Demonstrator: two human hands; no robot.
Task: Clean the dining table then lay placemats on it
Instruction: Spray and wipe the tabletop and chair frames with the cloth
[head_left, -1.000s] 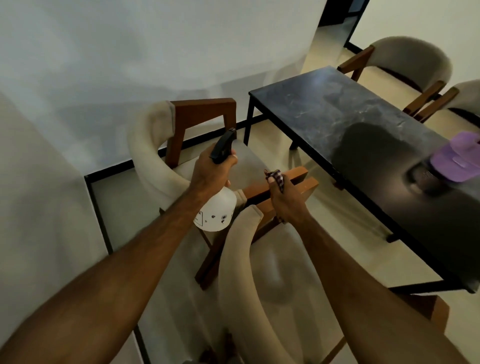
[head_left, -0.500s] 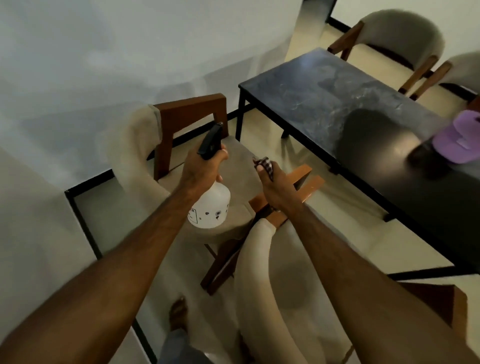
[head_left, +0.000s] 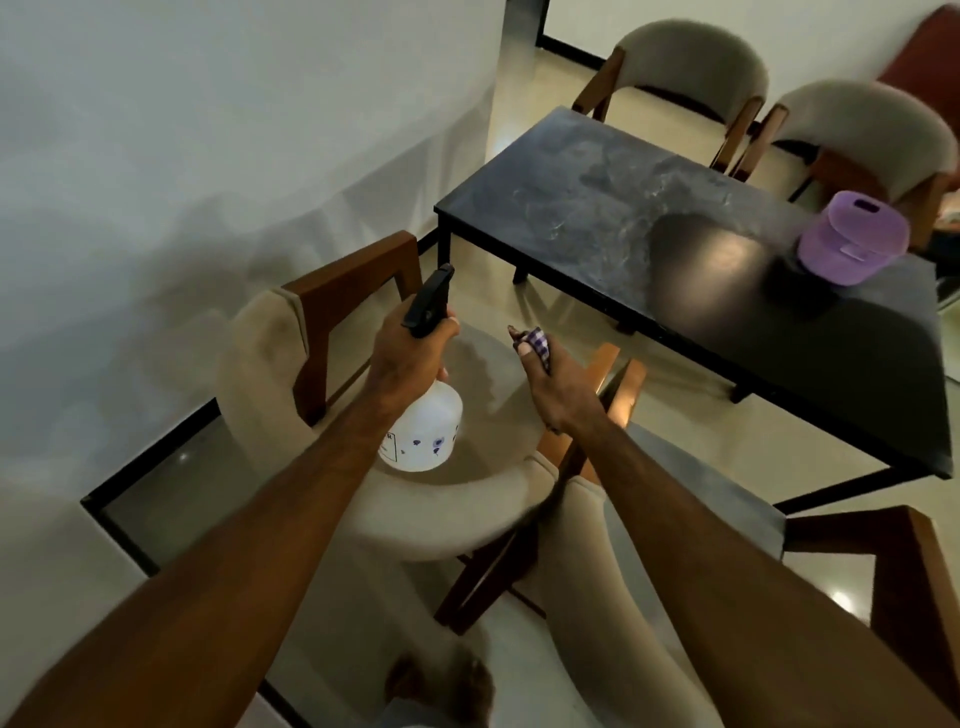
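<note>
A dark marble-topped dining table (head_left: 597, 208) on black legs stands ahead and to the right, its surface smudged. My left hand (head_left: 410, 353) grips the neck of a white spray bottle (head_left: 423, 431) with a black trigger head, held over a chair seat. My right hand (head_left: 556, 384) holds a bunched purple checked cloth (head_left: 537, 345) beside it, short of the table's near edge. A purple cap (head_left: 852, 244) lies on the table's right part.
Two beige upholstered chairs with wooden frames (head_left: 322, 332) (head_left: 613, 571) stand pulled out between me and the table. Two more chairs (head_left: 691, 67) (head_left: 872, 135) sit on the far side. A white wall (head_left: 208, 130) runs along the left.
The view has swung toward the table and both hands carried the bottle and cloth slightly forward; the grips are unchanged.
</note>
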